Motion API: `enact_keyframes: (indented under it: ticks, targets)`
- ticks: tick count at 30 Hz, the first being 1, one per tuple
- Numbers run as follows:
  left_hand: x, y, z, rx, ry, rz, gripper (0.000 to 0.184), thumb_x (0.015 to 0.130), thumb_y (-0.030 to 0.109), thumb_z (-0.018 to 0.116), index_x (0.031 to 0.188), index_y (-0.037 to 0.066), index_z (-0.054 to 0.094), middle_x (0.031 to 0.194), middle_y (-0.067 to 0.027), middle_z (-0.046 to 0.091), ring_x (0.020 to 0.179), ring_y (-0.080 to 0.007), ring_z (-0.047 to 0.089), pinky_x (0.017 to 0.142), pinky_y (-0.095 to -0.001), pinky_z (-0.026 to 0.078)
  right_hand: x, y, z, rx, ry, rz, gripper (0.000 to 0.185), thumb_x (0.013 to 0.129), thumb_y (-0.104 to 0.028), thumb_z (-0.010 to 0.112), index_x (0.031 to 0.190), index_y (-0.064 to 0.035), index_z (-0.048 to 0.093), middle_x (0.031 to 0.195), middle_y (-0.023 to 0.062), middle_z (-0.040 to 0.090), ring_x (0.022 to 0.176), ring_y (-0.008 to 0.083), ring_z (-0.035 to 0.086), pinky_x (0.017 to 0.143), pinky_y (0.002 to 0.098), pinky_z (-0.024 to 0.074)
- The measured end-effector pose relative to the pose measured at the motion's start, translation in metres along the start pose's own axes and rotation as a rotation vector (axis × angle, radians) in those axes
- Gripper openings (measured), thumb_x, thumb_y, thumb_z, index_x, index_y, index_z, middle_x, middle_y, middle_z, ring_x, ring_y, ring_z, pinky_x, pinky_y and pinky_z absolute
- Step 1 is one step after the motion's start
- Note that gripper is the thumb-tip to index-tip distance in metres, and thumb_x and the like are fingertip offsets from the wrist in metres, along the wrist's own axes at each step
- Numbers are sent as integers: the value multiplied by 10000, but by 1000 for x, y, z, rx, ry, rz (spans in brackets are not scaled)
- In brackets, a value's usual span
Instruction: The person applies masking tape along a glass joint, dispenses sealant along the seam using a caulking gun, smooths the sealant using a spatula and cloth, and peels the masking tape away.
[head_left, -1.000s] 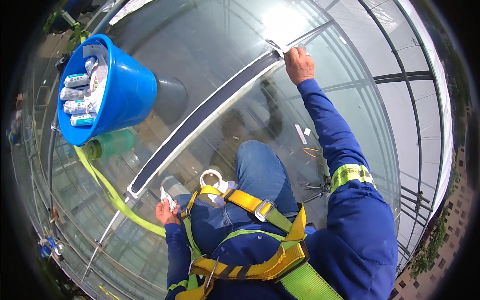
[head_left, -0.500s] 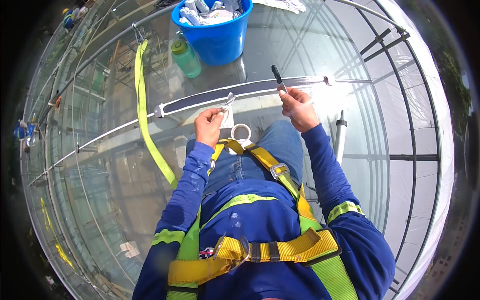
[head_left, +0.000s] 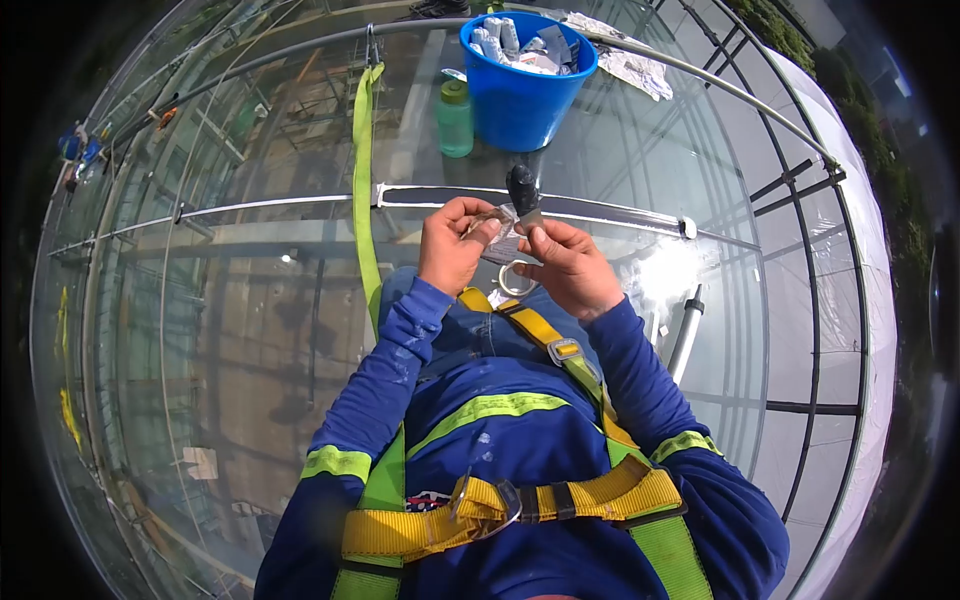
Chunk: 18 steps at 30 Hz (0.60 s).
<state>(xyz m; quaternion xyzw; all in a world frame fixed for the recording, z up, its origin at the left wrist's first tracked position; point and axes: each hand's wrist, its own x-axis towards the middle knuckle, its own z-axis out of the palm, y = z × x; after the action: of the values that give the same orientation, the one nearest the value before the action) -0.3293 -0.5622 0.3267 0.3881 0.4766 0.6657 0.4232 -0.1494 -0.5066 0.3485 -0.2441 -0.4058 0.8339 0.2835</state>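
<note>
My left hand (head_left: 452,246) pinches a crumpled piece of paper (head_left: 499,238) that looks like newsprint. In my right hand (head_left: 572,268) is a small putty knife, its black handle (head_left: 521,188) pointing up and away and its metal blade by my fingers. Paper and blade meet between the hands; whether the paper wraps the blade I cannot tell. Just below the fingers, a roll of white tape (head_left: 514,281) lies over my lap, partly hidden by the right hand. Beyond the hands, a dark joint strip edged in white (head_left: 450,198) crosses the glass.
A blue bucket (head_left: 530,110) full of used tubes and wrappers stands on the glass (head_left: 290,270), beside a green bottle (head_left: 455,125). Crumpled paper (head_left: 635,68) lies behind it. A yellow-green strap (head_left: 364,190) hooks to a rail. A white tube tool (head_left: 687,335) lies right.
My right hand has brought the putty knife inward and down to the paper in my left hand. The view has shifted, so the bucket and bottle appear farther right.
</note>
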Motion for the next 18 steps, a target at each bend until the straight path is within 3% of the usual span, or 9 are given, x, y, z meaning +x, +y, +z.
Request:
enact_keyframes:
  ticks: [7, 12, 15, 18]
  targets:
    - [-1, 3, -6, -97, -2, -21, 122, 922, 41, 618, 995, -56, 632, 873, -65, 684, 740, -80, 630, 660, -219, 502, 9, 8, 5, -130, 29, -70, 235, 939, -182, 648, 1113, -28, 678, 1003, -10, 660, 837, 70, 553, 743, 238, 453]
    - [-1, 1, -1, -384, -3, -206, 147, 940, 83, 590, 996, -44, 638, 831, -59, 679, 721, -109, 655, 627, -257, 538, 4, 10, -11, -224, 56, -173, 211, 938, -142, 631, 1064, 16, 692, 1065, 6, 605, 853, 78, 545, 746, 242, 454]
    - [-3, -1, -3, -373, 11, -289, 148, 938, 98, 584, 981, -33, 638, 819, -68, 677, 729, -139, 676, 596, -285, 566, 1, 12, -10, -273, 57, -207, 216, 933, -123, 630, 1064, 38, 691, 1091, 15, 573, 858, 92, 551, 768, 248, 463]
    - [-1, -2, -7, -487, 15, -285, 175, 955, 112, 532, 1030, -19, 621, 877, -82, 681, 729, -151, 685, 541, -287, 571, 2, 13, -13, -248, 77, -192, 224, 930, -119, 633, 1079, 39, 687, 1091, 23, 584, 855, 99, 560, 767, 250, 469]
